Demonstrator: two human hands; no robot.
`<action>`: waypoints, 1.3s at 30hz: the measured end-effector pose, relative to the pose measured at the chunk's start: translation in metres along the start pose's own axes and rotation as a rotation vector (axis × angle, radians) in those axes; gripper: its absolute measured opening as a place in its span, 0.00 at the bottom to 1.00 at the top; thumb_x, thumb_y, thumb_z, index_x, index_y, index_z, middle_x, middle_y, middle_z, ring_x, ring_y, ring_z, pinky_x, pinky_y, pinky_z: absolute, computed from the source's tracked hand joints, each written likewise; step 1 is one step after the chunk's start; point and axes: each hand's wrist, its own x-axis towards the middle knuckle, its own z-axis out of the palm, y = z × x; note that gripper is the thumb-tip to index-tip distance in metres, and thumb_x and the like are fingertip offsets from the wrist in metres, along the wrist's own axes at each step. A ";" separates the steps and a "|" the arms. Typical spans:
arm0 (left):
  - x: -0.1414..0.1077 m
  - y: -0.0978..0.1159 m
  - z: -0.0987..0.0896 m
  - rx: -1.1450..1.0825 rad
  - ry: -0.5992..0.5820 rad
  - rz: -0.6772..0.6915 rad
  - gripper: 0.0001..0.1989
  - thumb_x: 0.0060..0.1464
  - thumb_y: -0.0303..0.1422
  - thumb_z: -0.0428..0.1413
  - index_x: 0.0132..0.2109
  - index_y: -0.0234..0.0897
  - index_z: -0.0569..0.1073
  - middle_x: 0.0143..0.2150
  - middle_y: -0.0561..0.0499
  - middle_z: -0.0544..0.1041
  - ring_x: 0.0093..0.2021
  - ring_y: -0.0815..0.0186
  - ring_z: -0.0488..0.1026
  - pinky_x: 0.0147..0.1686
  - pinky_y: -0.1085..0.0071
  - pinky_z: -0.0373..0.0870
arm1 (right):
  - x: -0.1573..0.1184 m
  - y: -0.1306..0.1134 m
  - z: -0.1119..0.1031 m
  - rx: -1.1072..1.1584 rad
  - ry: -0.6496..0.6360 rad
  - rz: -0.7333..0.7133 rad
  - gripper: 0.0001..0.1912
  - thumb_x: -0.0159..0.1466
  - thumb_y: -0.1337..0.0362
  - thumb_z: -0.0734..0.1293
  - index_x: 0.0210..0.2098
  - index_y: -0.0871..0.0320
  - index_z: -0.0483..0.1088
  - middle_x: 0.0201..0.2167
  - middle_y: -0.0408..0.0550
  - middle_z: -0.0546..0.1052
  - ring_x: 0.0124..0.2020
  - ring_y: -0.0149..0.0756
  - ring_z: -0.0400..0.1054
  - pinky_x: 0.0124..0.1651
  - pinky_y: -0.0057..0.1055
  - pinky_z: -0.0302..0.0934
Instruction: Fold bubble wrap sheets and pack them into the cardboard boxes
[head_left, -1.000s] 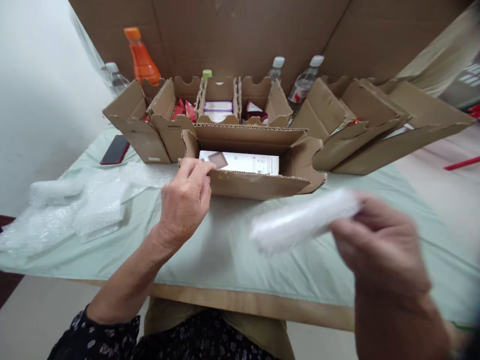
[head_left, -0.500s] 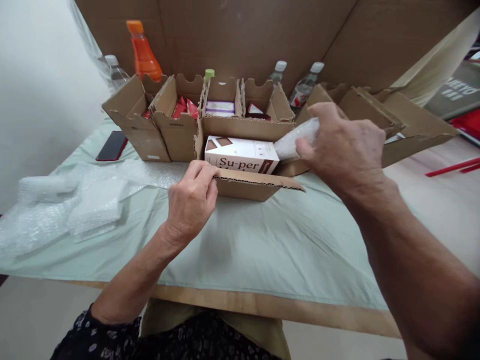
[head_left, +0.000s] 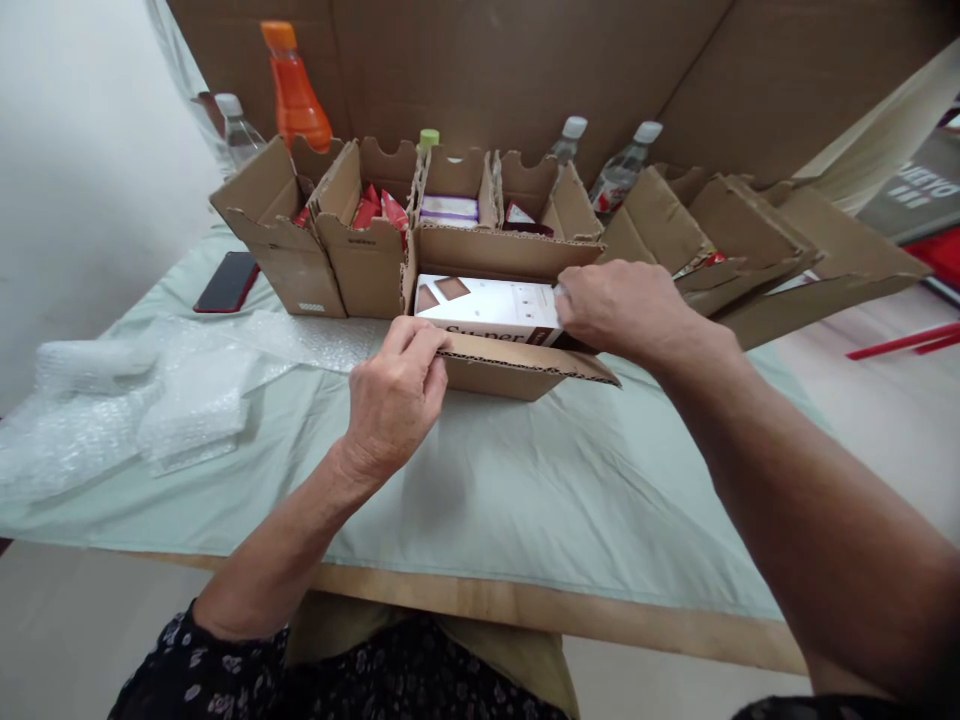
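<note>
To your left: one plain whitish wall (head_left: 82,130), softly lit. Before you: one table with a wooden edge (head_left: 525,610), draped in a pale green cloth (head_left: 525,500); behind it, a tall brown cardboard panel (head_left: 487,70). Below: pale floor (head_left: 97,620).

The brown cardboard box (head_left: 504,380) stands open at the top, the left end of its front wall pinched under the left fingers (head_left: 421,338). Inside, the white carton (head_left: 487,303), printed with brown squares and partly hidden dark lettering, lies lengthwise between the left fingers and the right fingers (head_left: 576,296), its right end just beside the latter.
</note>
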 end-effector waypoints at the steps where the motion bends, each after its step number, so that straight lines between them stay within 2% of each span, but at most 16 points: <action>1: 0.000 0.000 0.001 -0.007 0.000 -0.001 0.11 0.60 0.21 0.52 0.44 0.37 0.76 0.45 0.49 0.79 0.39 0.66 0.77 0.37 0.72 0.74 | 0.003 0.002 0.004 -0.007 -0.026 -0.028 0.06 0.64 0.71 0.68 0.32 0.67 0.76 0.34 0.61 0.83 0.37 0.42 0.78 0.41 0.39 0.63; 5: 0.000 0.000 0.003 -0.030 0.005 0.008 0.11 0.61 0.21 0.52 0.43 0.36 0.77 0.45 0.48 0.79 0.39 0.66 0.78 0.38 0.71 0.75 | 0.012 0.007 0.009 -0.031 -0.062 -0.050 0.05 0.62 0.71 0.69 0.34 0.65 0.78 0.32 0.59 0.83 0.34 0.42 0.76 0.39 0.39 0.63; 7: 0.000 0.001 0.002 -0.058 0.018 0.009 0.11 0.62 0.22 0.53 0.46 0.35 0.77 0.46 0.47 0.79 0.39 0.66 0.78 0.38 0.71 0.76 | 0.009 0.012 0.009 -0.033 -0.018 -0.063 0.06 0.63 0.69 0.69 0.36 0.63 0.79 0.32 0.57 0.83 0.34 0.43 0.76 0.40 0.41 0.64; 9: -0.003 0.000 -0.002 -0.097 0.053 -0.002 0.13 0.63 0.23 0.54 0.53 0.36 0.76 0.52 0.46 0.78 0.38 0.68 0.78 0.37 0.71 0.77 | -0.004 0.020 0.011 0.041 0.133 -0.098 0.07 0.62 0.66 0.70 0.38 0.59 0.79 0.32 0.53 0.83 0.35 0.43 0.75 0.41 0.42 0.66; 11: -0.007 -0.006 -0.007 -0.116 0.120 -0.031 0.19 0.63 0.25 0.55 0.60 0.39 0.72 0.60 0.44 0.75 0.36 0.70 0.77 0.36 0.72 0.77 | -0.027 0.032 0.015 0.214 0.348 -0.093 0.08 0.62 0.64 0.69 0.40 0.56 0.79 0.34 0.50 0.83 0.35 0.43 0.75 0.43 0.43 0.68; 13: -0.012 -0.018 -0.011 -0.118 0.185 -0.079 0.24 0.63 0.28 0.57 0.65 0.41 0.69 0.65 0.42 0.71 0.38 0.69 0.77 0.38 0.70 0.78 | -0.055 0.046 0.025 0.441 0.547 -0.003 0.10 0.63 0.64 0.67 0.42 0.54 0.79 0.36 0.49 0.83 0.35 0.41 0.76 0.44 0.42 0.70; 15: -0.016 -0.036 -0.009 -0.150 0.192 -0.147 0.29 0.61 0.32 0.60 0.68 0.43 0.66 0.68 0.41 0.68 0.45 0.63 0.78 0.43 0.66 0.80 | -0.077 0.058 0.041 0.646 0.665 0.110 0.12 0.63 0.64 0.67 0.45 0.53 0.79 0.39 0.49 0.83 0.35 0.40 0.76 0.45 0.42 0.71; 17: -0.016 -0.055 0.002 -0.246 0.133 -0.227 0.35 0.58 0.34 0.63 0.70 0.44 0.63 0.70 0.40 0.67 0.55 0.56 0.77 0.51 0.60 0.79 | -0.087 0.063 0.062 0.807 0.641 0.137 0.21 0.60 0.61 0.69 0.53 0.54 0.77 0.48 0.52 0.82 0.40 0.41 0.77 0.46 0.43 0.73; 20: -0.012 -0.073 0.031 -0.471 -0.045 -0.363 0.39 0.53 0.35 0.65 0.70 0.43 0.63 0.68 0.40 0.70 0.63 0.50 0.73 0.60 0.51 0.74 | -0.079 0.053 0.094 0.968 0.367 0.050 0.35 0.56 0.54 0.73 0.62 0.55 0.70 0.58 0.57 0.78 0.50 0.50 0.76 0.47 0.48 0.73; 22: -0.008 -0.072 0.049 -0.607 -0.166 -0.433 0.38 0.50 0.36 0.65 0.67 0.41 0.65 0.63 0.40 0.74 0.62 0.48 0.73 0.62 0.48 0.72 | -0.068 0.039 0.108 1.036 0.239 0.016 0.35 0.56 0.48 0.74 0.59 0.56 0.71 0.56 0.59 0.78 0.51 0.53 0.75 0.47 0.50 0.73; 25: -0.015 -0.054 0.057 -0.682 -0.183 -0.485 0.35 0.49 0.36 0.63 0.64 0.39 0.67 0.60 0.41 0.76 0.60 0.49 0.74 0.62 0.49 0.71 | -0.071 0.023 0.113 1.064 0.243 0.060 0.29 0.59 0.45 0.71 0.52 0.57 0.74 0.50 0.58 0.79 0.44 0.50 0.74 0.44 0.48 0.73; 27: -0.032 -0.036 0.045 -0.660 -0.158 -0.495 0.34 0.51 0.36 0.63 0.64 0.39 0.67 0.60 0.41 0.77 0.59 0.50 0.75 0.62 0.51 0.72 | -0.093 0.017 0.110 1.034 0.287 0.085 0.24 0.62 0.45 0.70 0.47 0.58 0.77 0.46 0.56 0.80 0.39 0.47 0.74 0.41 0.45 0.72; 30: -0.075 -0.014 0.009 -0.564 -0.166 -0.516 0.31 0.55 0.38 0.63 0.64 0.39 0.68 0.60 0.41 0.77 0.60 0.51 0.76 0.63 0.52 0.72 | -0.143 0.009 0.102 0.959 0.337 0.027 0.19 0.65 0.47 0.69 0.39 0.57 0.79 0.38 0.53 0.81 0.37 0.46 0.74 0.41 0.44 0.71; 33: -0.112 -0.012 -0.029 -0.455 -0.134 -0.595 0.24 0.58 0.40 0.64 0.59 0.38 0.72 0.57 0.41 0.79 0.60 0.50 0.76 0.64 0.52 0.71 | -0.172 -0.014 0.091 0.938 0.367 -0.065 0.15 0.68 0.50 0.69 0.40 0.55 0.79 0.40 0.53 0.81 0.41 0.48 0.76 0.44 0.45 0.73; 36: -0.110 -0.026 -0.046 -0.417 -0.016 -0.602 0.25 0.57 0.38 0.65 0.60 0.38 0.71 0.54 0.42 0.80 0.56 0.54 0.79 0.60 0.57 0.75 | -0.157 -0.040 0.078 0.958 0.366 -0.144 0.14 0.68 0.52 0.69 0.46 0.53 0.79 0.47 0.54 0.80 0.47 0.49 0.75 0.47 0.46 0.74; 39: -0.080 -0.027 -0.037 -0.452 0.093 -0.546 0.27 0.54 0.34 0.64 0.60 0.37 0.69 0.52 0.43 0.80 0.54 0.58 0.79 0.58 0.61 0.76 | -0.133 -0.042 0.071 1.017 0.389 -0.121 0.17 0.66 0.51 0.70 0.48 0.55 0.78 0.48 0.55 0.80 0.46 0.47 0.75 0.45 0.43 0.74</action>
